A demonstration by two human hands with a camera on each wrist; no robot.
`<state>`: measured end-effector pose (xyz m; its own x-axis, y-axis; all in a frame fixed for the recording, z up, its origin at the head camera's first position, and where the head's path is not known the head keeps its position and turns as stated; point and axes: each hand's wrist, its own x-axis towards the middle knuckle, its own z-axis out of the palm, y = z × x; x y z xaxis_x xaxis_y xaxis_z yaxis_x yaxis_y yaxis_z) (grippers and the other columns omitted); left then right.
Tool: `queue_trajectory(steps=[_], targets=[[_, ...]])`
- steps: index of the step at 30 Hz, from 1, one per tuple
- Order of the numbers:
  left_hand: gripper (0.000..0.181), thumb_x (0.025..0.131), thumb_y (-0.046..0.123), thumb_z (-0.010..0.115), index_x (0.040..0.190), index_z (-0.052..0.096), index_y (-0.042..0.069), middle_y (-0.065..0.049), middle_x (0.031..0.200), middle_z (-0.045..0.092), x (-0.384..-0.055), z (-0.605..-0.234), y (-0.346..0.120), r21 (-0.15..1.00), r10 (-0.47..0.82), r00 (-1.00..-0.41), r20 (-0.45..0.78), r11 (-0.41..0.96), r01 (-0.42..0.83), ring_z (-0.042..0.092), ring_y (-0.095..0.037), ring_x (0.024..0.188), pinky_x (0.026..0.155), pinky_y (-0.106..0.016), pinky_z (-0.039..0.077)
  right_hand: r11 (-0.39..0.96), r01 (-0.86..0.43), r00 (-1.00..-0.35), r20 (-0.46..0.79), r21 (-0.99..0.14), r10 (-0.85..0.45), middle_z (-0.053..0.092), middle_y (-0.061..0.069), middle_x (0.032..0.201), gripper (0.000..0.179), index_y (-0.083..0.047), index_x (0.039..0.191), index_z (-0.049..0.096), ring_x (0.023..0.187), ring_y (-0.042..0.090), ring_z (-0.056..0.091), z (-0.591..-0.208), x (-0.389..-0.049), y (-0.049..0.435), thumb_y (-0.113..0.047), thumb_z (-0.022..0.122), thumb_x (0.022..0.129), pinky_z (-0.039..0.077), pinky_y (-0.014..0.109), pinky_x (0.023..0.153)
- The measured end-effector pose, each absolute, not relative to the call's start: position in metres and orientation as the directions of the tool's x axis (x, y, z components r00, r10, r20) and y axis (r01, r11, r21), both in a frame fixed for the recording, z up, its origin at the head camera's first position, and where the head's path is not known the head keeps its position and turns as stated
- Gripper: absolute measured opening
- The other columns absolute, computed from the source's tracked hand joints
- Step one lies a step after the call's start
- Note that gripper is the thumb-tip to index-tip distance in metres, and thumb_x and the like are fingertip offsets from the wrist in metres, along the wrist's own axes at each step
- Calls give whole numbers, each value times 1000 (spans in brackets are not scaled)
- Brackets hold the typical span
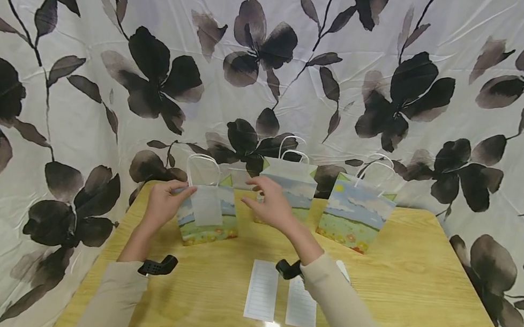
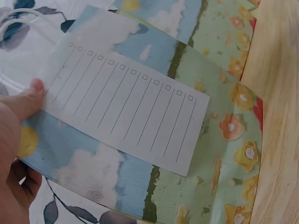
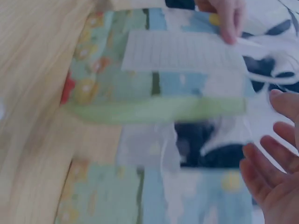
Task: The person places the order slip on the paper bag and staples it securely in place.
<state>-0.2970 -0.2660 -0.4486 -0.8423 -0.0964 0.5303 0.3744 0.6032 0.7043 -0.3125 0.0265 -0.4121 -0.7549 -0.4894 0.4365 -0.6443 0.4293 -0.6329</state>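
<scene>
At the left of the table stands a paper gift bag (image 1: 229, 211) printed with sky, meadow and flowers, white handles up. A lined checklist slip (image 2: 126, 93) lies flat against its front. My left hand (image 1: 163, 203) pinches the slip's upper edge at the bag's rim, the thumb (image 2: 35, 88) in front and the other fingers behind. My right hand (image 1: 269, 202) is off to the right, in front of a second matching bag (image 1: 305, 190). Its fingers (image 3: 264, 163) are spread and loosely bent, holding nothing.
A third matching bag (image 1: 355, 214) stands at the right. Two lined slips, a left one (image 1: 262, 290) and a right one (image 1: 301, 305), lie near the table's front, with another white piece (image 1: 343, 270) partly behind my right forearm. A floral curtain (image 1: 318, 100) hangs behind the wooden table (image 1: 422, 289).
</scene>
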Motion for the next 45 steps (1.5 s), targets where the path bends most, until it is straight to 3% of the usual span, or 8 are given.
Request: queue_trajectory(steps=[7, 13, 19, 29, 35, 45], targets=[[20, 84, 16, 79, 93, 77, -2, -13, 93, 73, -298, -450, -265, 711, -116, -838, 533, 598, 370, 66, -22, 79, 62, -11, 43, 477, -577, -816, 448, -663, -365, 67, 13, 106, 20, -4, 109, 69, 94, 30, 64, -435, -284, 107, -11, 71, 91, 52, 46, 80], [18, 84, 16, 79, 90, 77, 0, -12, 90, 73, -296, -453, -268, 699, -124, -834, 537, 620, 357, 63, -13, 76, 61, -12, 44, 582, -402, -915, 318, -707, -246, 66, 11, 107, 21, -6, 111, 69, 97, 26, 61, -470, -256, 165, -17, 68, 93, 51, 46, 82], [21, 84, 19, 79, 92, 77, 0, -12, 90, 73, -296, -451, -269, 706, -139, -835, 533, 617, 348, 61, -6, 75, 62, -13, 43, 624, -288, -953, 283, -727, -109, 66, 14, 109, 24, -4, 111, 69, 98, 31, 61, -501, -235, 202, -19, 71, 91, 51, 47, 79], [30, 87, 30, 76, 96, 77, 1, -11, 96, 72, -291, -454, -270, 764, -166, -877, 450, 579, 283, 60, -4, 76, 64, -14, 45, 612, -49, -992, 108, -789, 59, 65, 14, 114, 43, -2, 115, 66, 102, 34, 61, -537, -206, 218, -27, 80, 83, 52, 44, 79], [26, 86, 26, 77, 93, 78, 1, -11, 92, 72, -287, -455, -267, 755, -149, -867, 476, 575, 315, 60, -4, 72, 62, -14, 44, 621, 67, -992, 15, -781, 126, 65, 15, 110, 54, -1, 117, 64, 91, 29, 65, -553, -200, 217, -29, 85, 76, 54, 37, 65], [21, 85, 20, 78, 93, 78, 0, -13, 91, 73, -295, -451, -256, 749, -138, -848, 511, 556, 361, 60, 0, 69, 61, -13, 45, 642, 97, -981, 34, -761, 189, 70, 14, 93, 43, 5, 110, 68, 77, 24, 67, -559, -202, 224, -19, 83, 77, 53, 35, 61]])
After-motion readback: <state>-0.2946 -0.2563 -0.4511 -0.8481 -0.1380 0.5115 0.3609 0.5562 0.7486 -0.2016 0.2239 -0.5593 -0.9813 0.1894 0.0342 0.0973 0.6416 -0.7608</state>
